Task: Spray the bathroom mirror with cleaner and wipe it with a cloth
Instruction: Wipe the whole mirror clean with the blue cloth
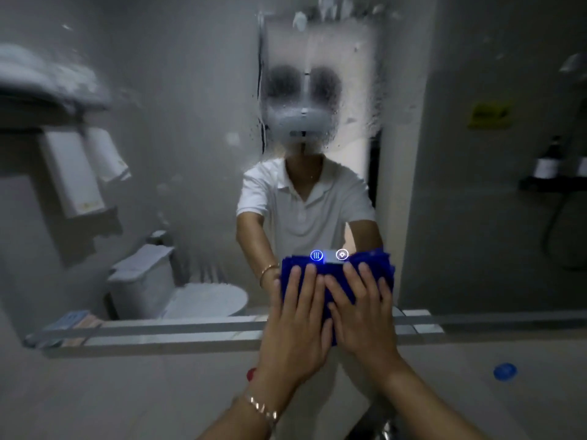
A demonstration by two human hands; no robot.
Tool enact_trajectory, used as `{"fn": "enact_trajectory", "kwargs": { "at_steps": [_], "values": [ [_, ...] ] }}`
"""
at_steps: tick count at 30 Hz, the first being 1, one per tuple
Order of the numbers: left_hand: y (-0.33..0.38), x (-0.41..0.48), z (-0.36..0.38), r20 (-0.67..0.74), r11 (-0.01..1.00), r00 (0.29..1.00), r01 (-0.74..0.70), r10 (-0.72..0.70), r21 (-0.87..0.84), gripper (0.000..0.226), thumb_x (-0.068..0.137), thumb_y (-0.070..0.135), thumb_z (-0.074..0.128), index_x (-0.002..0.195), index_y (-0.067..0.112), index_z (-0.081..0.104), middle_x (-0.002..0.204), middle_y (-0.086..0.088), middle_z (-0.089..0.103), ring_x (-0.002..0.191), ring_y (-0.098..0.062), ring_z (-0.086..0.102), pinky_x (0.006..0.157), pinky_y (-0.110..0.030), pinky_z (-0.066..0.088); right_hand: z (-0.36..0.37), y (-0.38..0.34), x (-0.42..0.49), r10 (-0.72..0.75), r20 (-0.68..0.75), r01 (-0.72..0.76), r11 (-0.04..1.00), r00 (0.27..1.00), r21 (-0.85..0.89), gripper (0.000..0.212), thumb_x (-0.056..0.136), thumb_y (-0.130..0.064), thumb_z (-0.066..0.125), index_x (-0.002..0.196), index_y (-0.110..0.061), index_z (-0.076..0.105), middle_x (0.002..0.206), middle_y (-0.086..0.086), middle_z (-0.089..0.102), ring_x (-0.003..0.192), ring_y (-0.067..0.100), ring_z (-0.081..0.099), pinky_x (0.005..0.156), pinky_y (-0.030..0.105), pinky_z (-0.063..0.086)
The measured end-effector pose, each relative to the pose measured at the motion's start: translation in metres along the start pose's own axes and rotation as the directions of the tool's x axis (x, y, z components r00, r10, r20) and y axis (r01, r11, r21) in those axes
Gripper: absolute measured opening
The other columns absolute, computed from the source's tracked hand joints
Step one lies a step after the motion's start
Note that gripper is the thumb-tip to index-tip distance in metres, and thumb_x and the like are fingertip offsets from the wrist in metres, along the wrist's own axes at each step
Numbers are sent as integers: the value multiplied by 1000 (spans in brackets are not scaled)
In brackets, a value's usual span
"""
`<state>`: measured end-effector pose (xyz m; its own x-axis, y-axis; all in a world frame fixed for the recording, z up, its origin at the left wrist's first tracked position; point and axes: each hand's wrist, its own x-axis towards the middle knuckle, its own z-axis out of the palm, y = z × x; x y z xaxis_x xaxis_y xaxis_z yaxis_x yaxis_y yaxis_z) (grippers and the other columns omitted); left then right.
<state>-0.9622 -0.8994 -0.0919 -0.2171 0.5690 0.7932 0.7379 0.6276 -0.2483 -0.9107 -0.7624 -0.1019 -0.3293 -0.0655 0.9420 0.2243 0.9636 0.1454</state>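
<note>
Both hands, left hand (293,315) and right hand (362,309), flat, fingers spread, pressing the blue cloth (376,268) low on the mirror (190,122); the wet streaks sit straight above.

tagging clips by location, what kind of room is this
A bathroom, most likely. The mirror reflects a toilet and folded towels hanging under a rack, and both hands press a blue cloth against the wet glass.

Bare forearms, gold chain bracelet (263,409) on left wrist
</note>
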Motion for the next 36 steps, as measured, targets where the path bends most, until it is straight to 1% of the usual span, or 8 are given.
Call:
{"fn": "enact_trajectory", "kwargs": {
  "at_steps": [4,7,10,16,21,28,32,36],
  "values": [
    [-17,89,-46,-36,998,999,0,2,58,72,88,41,32,146,2,15,154,-18,13,143,-34,8,114,-54,13,-31,26,94,-1,-40,0,1000,999,-10,45,103,-37,22,147,-26,25,149,8,26,142,24,18,115,42,10],
    [-41,135,-75,-96,992,995,19,-6,127,72,88,43,31,146,1,22,153,-19,23,142,-34,18,112,-56,19,-45,27,157,24,-75,-25,1000,997,-14,46,97,-33,36,141,-21,40,148,13,37,137,27,24,112,43,13],
    [-69,146,-94,-114,984,993,27,-7,175,71,89,44,30,147,3,25,154,-17,24,142,-31,19,112,-54,13,-52,4,191,48,-59,-51,998,997,-39,50,91,-33,38,139,-20,48,146,13,44,137,30,32,110,45,15],
    [-125,86,-91,-72,971,997,47,-31,235,72,91,47,26,149,5,15,156,-16,11,145,-30,7,114,-52,1,-33,-62,170,-17,57,17,1000,998,1,55,95,-37,31,148,-21,30,155,11,29,143,29,20,114,46,12],
    [-136,22,-69,-25,973,997,80,-76,217,73,90,45,29,147,4,12,155,-18,10,144,-33,9,112,-57,12,-7,-105,120,-57,104,60,998,993,-23,57,94,-37,35,148,-23,23,155,9,19,143,29,18,115,46,9],
    [-107,20,-57,-13,968,977,211,-211,135,70,92,37,25,148,1,5,155,-21,1,144,-37,2,115,-54,10,-6,-87,108,-128,102,127,992,986,18,57,95,-38,38,149,-25,22,155,7,19,144,27,18,116,45,11],
    [-82,6,-37,24,993,999,24,-27,119,74,88,39,33,149,4,6,157,-17,1,144,-36,5,115,-52,9,-4,-70,58,-26,68,27,999,997,-27,61,97,-39,36,152,-25,15,153,9,22,141,29,22,114,46,17],
    [-77,1,-31,50,988,998,23,-31,153,77,89,41,31,150,5,-1,158,-16,-4,145,-34,3,117,-49,5,-1,-60,49,-61,77,65,997,995,-48,71,94,-41,38,153,-24,4,151,10,24,141,29,22,113,47,16]
  ]
}}
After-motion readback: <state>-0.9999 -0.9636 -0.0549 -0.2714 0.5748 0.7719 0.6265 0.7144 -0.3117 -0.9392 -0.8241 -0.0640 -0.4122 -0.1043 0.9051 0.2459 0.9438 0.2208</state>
